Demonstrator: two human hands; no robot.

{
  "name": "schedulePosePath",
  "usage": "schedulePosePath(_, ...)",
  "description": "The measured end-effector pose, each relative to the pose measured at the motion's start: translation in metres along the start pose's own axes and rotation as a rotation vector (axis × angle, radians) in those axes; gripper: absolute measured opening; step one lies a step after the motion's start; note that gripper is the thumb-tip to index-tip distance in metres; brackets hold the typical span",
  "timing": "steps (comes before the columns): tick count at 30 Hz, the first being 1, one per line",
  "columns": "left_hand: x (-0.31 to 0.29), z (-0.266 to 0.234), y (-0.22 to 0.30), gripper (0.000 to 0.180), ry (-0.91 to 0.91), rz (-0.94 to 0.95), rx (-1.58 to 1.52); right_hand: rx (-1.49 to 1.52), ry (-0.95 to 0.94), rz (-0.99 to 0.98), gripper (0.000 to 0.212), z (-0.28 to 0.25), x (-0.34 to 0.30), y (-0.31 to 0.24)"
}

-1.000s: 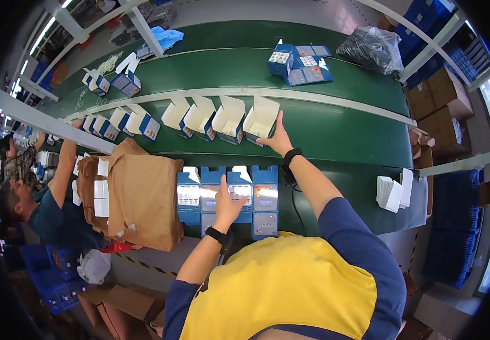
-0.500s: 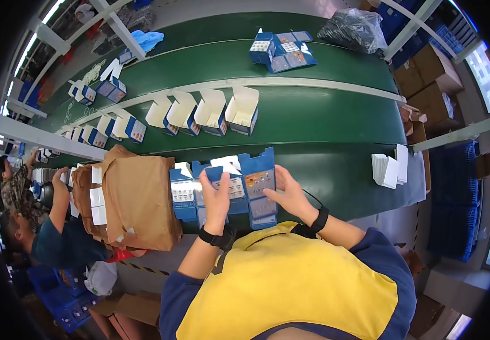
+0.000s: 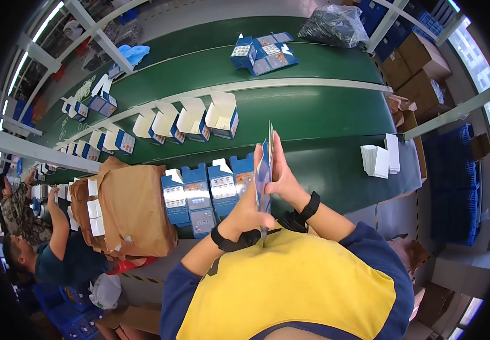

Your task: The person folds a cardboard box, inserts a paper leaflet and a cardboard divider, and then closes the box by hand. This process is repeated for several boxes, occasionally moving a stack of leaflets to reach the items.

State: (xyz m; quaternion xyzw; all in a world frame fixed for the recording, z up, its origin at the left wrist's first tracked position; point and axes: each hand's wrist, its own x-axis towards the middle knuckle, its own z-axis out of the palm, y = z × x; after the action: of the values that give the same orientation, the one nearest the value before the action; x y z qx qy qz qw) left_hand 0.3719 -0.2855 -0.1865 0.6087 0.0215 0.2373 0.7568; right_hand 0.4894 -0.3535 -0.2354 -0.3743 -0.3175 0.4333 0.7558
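flat blue carton [image 3: 263,170] btwn both hands, edge-on

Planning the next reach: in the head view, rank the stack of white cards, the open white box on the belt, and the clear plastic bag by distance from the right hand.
1. Open white box, just beyond the right hand, slightly left.
2. Stack of white cards, farther off to the right.
3. Clear plastic bag, far across the belts.
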Motion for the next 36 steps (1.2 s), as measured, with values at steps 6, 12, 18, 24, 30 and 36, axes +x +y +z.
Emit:
schedulePosePath(6,-0.038,-0.013,-0.003,0.107,-0.342,-0.5,0.777,-0.044,-0.05,-0.107,0.137,-0.012,-0.006,-0.025)
schedulePosePath(12,0.011,-0.036,0.021,0.096,0.062,0.286,1.08,-0.179,-0.312,-0.173,0.126,-0.014,-0.002,-0.073)
schedulePosePath(18,0.011,-0.04,0.021,0.092,0.001,0.376,1.039,-0.4,-0.406,-0.276,0.095,-0.015,-0.008,-0.088)
schedulePosePath(24,0.009,-0.006,0.012,0.088,0.05,0.303,0.98,-0.167,-0.003,-0.02,0.094,0.005,-0.01,-0.082)
schedulePosePath(30,0.013,0.006,0.033,0.076,0.032,0.523,1.163,0.27,-0.19,-0.228,0.089,0.001,-0.009,-0.067)
schedulePosePath(36,0.016,0.001,0.02,0.065,-0.03,0.509,0.981,-0.053,-0.102,-0.126,0.092,-0.002,-0.013,-0.08)
